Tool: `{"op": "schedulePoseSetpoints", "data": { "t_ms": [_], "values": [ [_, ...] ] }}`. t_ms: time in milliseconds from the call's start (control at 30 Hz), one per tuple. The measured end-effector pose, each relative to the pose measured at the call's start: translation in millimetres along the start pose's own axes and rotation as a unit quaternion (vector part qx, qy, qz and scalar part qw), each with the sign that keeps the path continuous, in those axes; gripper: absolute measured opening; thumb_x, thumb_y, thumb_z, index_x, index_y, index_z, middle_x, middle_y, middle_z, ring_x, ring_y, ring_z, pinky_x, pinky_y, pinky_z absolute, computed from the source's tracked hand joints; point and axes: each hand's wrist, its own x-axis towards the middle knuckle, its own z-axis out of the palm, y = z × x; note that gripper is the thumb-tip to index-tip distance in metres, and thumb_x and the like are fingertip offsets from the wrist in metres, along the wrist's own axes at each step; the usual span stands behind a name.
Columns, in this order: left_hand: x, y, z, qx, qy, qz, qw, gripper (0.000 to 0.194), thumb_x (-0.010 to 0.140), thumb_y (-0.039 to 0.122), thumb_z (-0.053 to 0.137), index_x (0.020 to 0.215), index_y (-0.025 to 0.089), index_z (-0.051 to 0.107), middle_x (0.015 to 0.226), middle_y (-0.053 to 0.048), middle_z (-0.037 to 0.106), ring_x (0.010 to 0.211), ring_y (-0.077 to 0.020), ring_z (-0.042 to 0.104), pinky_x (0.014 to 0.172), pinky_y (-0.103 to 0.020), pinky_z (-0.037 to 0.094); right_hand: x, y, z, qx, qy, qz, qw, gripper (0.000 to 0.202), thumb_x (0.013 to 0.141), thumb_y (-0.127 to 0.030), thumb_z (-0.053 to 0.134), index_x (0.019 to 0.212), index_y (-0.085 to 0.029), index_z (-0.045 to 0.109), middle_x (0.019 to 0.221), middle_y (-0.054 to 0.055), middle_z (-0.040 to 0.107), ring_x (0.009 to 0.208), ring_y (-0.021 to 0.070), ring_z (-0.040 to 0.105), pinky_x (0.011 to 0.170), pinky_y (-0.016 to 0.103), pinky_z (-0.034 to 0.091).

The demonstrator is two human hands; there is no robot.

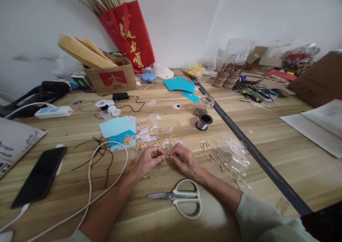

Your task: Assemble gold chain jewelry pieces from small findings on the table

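My left hand (150, 159) is closed in a pinch over the middle of the table. A thin gold beaded chain (153, 175) trails from beneath its fingertips onto the wood. My right hand (185, 159) pinches close beside it, the fingertips almost meeting; what it holds is too small to make out. Just beyond the fingers lie loose gold beads (173, 135) and white pearl beads (145, 135) on clear plastic. Scissors (177, 197) with pale green handles lie partly spread just below my hands. Gold and pearl chains (217, 158) rest right of my right hand.
A wire spool (204, 122) and a clear jar of beads (204, 108) stand beyond my hands. Blue cards (117, 126), a white cable (90, 170) and a phone (40, 176) lie left. A black strip (240, 137) crosses the table; a cardboard box (114, 78) stands behind.
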Motion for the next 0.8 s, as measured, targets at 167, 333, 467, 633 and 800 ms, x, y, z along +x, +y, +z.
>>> {"op": "schedulePoseSetpoints", "data": {
  "t_ms": [167,333,467,633,800],
  "values": [
    [-0.8,0.8,-0.7,0.016,-0.001,-0.009,1.000,0.027,0.067,0.037,0.071,0.067,0.013,0.059,0.055,0.002,0.057,0.051,-0.0091,0.053,0.053,-0.022,0.044,-0.3,0.7,0.4,0.006,0.008,0.008,1.000,0.011,0.090,-0.019,0.053,0.083,-0.017,0.061,0.079,0.004,0.056,0.074,0.0158,0.054,0.066,0.028,0.044],
    [-1.1,-0.9,-1.8,0.014,-0.004,-0.002,1.000,0.029,0.070,0.040,0.069,0.067,0.013,0.059,0.056,0.002,0.057,0.051,-0.0092,0.053,0.052,-0.022,0.044,-0.6,2.0,0.6,0.014,0.007,0.008,1.000,0.011,0.090,-0.021,0.053,0.082,-0.017,0.061,0.078,0.004,0.055,0.074,0.0153,0.053,0.064,0.027,0.044],
    [-0.8,-2.5,-1.4,0.013,-0.014,0.000,1.000,0.029,0.071,0.041,0.068,0.069,0.013,0.059,0.057,0.002,0.057,0.052,-0.0095,0.054,0.053,-0.022,0.045,-0.6,2.9,1.2,0.016,0.010,0.016,1.000,0.012,0.090,-0.023,0.055,0.082,-0.018,0.061,0.077,0.003,0.056,0.072,0.0154,0.053,0.063,0.027,0.043],
    [-0.5,-2.3,-0.3,0.022,-0.021,-0.001,1.000,0.031,0.071,0.042,0.069,0.068,0.012,0.060,0.056,0.001,0.058,0.052,-0.0099,0.054,0.054,-0.023,0.046,0.2,1.4,0.6,0.035,0.007,0.037,0.999,0.013,0.089,-0.026,0.056,0.082,-0.017,0.064,0.077,0.004,0.056,0.072,0.0154,0.054,0.063,0.027,0.043],
    [-1.5,-2.2,-1.2,0.008,-0.031,-0.015,0.999,0.032,0.070,0.043,0.070,0.070,0.013,0.060,0.059,0.000,0.062,0.054,-0.0106,0.057,0.056,-0.024,0.047,0.3,0.3,0.9,0.056,0.005,0.069,0.996,0.017,0.090,-0.032,0.056,0.088,-0.017,0.065,0.077,0.004,0.057,0.069,0.0147,0.053,0.061,0.026,0.043]
  ]
}}
